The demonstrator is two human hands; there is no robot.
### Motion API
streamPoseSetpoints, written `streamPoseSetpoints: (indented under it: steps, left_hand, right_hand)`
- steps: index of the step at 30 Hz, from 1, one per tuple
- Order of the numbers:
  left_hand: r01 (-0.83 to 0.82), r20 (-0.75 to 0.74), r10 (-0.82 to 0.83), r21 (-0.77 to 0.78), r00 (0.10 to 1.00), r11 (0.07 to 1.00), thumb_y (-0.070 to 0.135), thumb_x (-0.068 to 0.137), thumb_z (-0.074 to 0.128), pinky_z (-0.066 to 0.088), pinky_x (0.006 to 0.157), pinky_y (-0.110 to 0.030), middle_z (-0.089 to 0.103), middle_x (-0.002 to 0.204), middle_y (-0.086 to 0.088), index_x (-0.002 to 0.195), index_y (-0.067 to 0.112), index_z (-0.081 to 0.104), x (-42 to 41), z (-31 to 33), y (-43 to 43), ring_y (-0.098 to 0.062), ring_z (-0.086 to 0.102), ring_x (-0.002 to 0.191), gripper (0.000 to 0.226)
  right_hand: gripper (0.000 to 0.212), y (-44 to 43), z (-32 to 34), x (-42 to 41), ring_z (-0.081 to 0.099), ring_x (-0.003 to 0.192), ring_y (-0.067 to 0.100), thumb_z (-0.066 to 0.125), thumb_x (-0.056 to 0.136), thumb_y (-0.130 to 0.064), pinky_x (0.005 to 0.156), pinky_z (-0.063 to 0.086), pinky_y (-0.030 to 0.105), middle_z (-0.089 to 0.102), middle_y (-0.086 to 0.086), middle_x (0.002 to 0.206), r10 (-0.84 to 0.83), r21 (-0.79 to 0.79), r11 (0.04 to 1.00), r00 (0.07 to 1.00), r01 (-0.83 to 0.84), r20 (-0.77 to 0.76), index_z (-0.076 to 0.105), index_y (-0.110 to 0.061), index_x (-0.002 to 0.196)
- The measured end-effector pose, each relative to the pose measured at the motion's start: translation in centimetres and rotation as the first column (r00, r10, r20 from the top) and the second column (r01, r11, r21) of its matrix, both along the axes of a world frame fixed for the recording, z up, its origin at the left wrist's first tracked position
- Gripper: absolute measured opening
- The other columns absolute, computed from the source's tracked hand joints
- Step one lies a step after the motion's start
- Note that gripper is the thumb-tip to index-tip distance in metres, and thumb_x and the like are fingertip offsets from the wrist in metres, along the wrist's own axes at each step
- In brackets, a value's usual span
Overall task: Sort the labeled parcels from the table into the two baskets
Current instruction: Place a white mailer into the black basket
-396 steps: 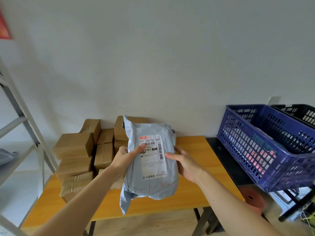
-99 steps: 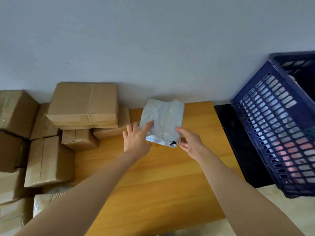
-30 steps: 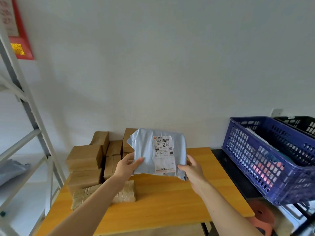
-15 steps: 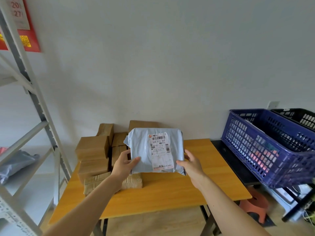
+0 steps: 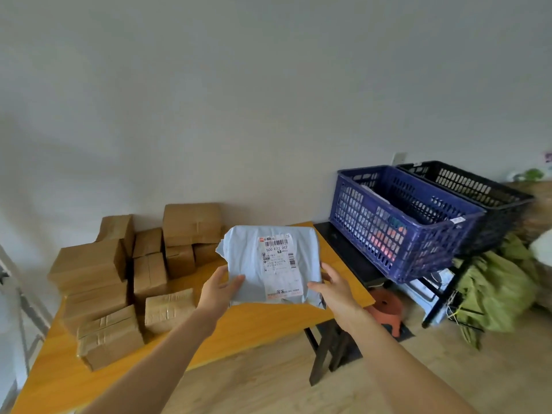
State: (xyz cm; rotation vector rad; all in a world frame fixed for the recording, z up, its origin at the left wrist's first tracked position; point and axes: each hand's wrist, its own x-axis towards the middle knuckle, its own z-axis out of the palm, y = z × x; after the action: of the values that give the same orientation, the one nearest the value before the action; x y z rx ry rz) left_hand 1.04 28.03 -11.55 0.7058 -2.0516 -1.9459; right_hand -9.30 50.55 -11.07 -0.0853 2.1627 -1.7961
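Observation:
I hold a pale grey mailer bag parcel (image 5: 251, 264) upright above the right half of the wooden table (image 5: 263, 321), its white shipping label facing me. My left hand (image 5: 219, 289) grips its lower left edge, thumb on the front. My right hand (image 5: 333, 286) grips its lower right edge. To the right stand the blue basket (image 5: 397, 231), with some parcels inside, and behind it the black basket (image 5: 475, 189), whose contents I cannot see. Several brown cardboard parcels (image 5: 89, 261) are piled on the table's left half.
Both baskets rest on a black metal stand (image 5: 352, 258) beside the table. An orange stool (image 5: 386, 306) sits under it, and green bags (image 5: 495, 288) lie on the floor at the right. A metal shelf frame (image 5: 21, 306) borders the table's left side.
The view has swung right and back since half a second ago; the parcel, still in both hands, now sits nearer the baskets, and the black basket is in full view.

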Motion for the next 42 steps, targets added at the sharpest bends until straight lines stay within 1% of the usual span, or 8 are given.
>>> streamPoseSetpoints:
  steps: [6,13,22,27,30,32,38,42]
  left_hand:
    - [0.097,-0.002,-0.097,-0.049,0.995,0.994,0.033,0.092,0.063,0.049,0.061,-0.028,0.064,0.109,-0.003,0.118,0.03,0.052,-5.2,2.0,7.6,-0.022,0.064,0.094,0.028]
    - [0.196,-0.003,-0.198,-0.137,0.98,0.971,0.035,0.094,0.058,0.049,0.073,-0.032,0.059,0.112,-0.002,0.123,0.029,0.049,-11.5,3.4,20.0,-0.021,0.059,0.098,0.031]
    - [0.252,0.0,-0.254,-0.127,0.967,0.959,0.032,0.093,0.06,0.051,0.073,-0.033,0.061,0.11,-0.004,0.126,0.024,0.052,-18.4,4.8,35.0,-0.024,0.06,0.098,0.035]
    - [0.279,0.0,-0.282,-0.131,0.96,0.951,0.029,0.091,0.063,0.051,0.065,-0.025,0.063,0.104,-0.002,0.119,0.021,0.057,-22.5,5.8,41.5,-0.017,0.06,0.09,0.03]
    - [0.305,-0.004,-0.308,-0.139,0.951,0.942,0.028,0.088,0.068,0.05,0.065,-0.025,0.065,0.105,-0.006,0.116,0.021,0.058,-25.7,6.5,44.8,-0.016,0.061,0.085,0.031]
    - [0.33,-0.011,-0.335,-0.143,0.942,0.933,0.026,0.087,0.069,0.052,0.07,-0.029,0.066,0.103,-0.008,0.114,0.021,0.059,-28.1,7.0,46.5,-0.019,0.063,0.086,0.029]
    - [0.391,-0.055,-0.4,-0.127,0.915,0.912,0.021,0.088,0.069,0.048,0.057,-0.023,0.07,0.099,-0.004,0.103,0.025,0.065,-36.9,6.5,51.4,-0.017,0.065,0.084,0.016]
    - [0.397,-0.058,-0.404,-0.113,0.913,0.911,0.022,0.088,0.068,0.049,0.059,-0.025,0.069,0.095,-0.002,0.106,0.026,0.063,-43.2,5.9,54.3,-0.018,0.064,0.083,0.019]
  right_hand:
    - [0.053,8.6,1.3,-2.6,0.063,0.095,0.013,0.062,0.088,-0.002,0.062,0.051,0.023,0.063,-0.003,0.109,-0.096,-0.043,0.994,0.995,0.095,-0.017,0.05,-0.026,0.134]
    - [0.047,21.4,2.2,-6.4,0.062,0.092,0.009,0.061,0.089,-0.004,0.059,0.05,0.017,0.062,-0.004,0.11,-0.174,-0.049,0.984,0.981,0.17,-0.086,0.05,-0.032,0.124]
    - [0.059,36.5,2.6,-12.0,0.059,0.108,0.022,0.058,0.086,0.004,0.085,0.053,0.034,0.059,0.007,0.123,-0.223,-0.068,0.974,0.97,0.217,-0.098,0.046,-0.016,0.14]
    - [0.057,43.0,3.6,-15.1,0.059,0.093,0.009,0.057,0.085,0.004,0.058,0.047,0.018,0.061,-0.003,0.11,-0.28,-0.082,0.959,0.953,0.272,-0.112,0.049,-0.022,0.134]
    - [0.056,46.4,3.7,-17.4,0.06,0.092,0.015,0.056,0.083,0.006,0.049,0.046,0.013,0.062,0.003,0.114,-0.319,-0.086,0.947,0.94,0.31,-0.12,0.051,-0.019,0.133]
    - [0.056,48.2,3.7,-19.3,0.06,0.093,0.016,0.057,0.082,0.006,0.052,0.045,0.014,0.062,0.004,0.115,-0.341,-0.069,0.94,0.929,0.334,-0.144,0.052,-0.017,0.133]
    - [0.056,53.3,3.7,-26.6,0.058,0.104,0.022,0.057,0.081,0.008,0.069,0.047,0.023,0.061,0.007,0.121,-0.419,-0.086,0.908,0.893,0.411,-0.163,0.052,-0.018,0.131]
    - [0.058,56.3,4.0,-32.5,0.059,0.098,0.02,0.061,0.081,0.005,0.063,0.047,0.024,0.059,0.006,0.117,-0.437,-0.067,0.899,0.889,0.432,-0.135,0.05,-0.02,0.132]
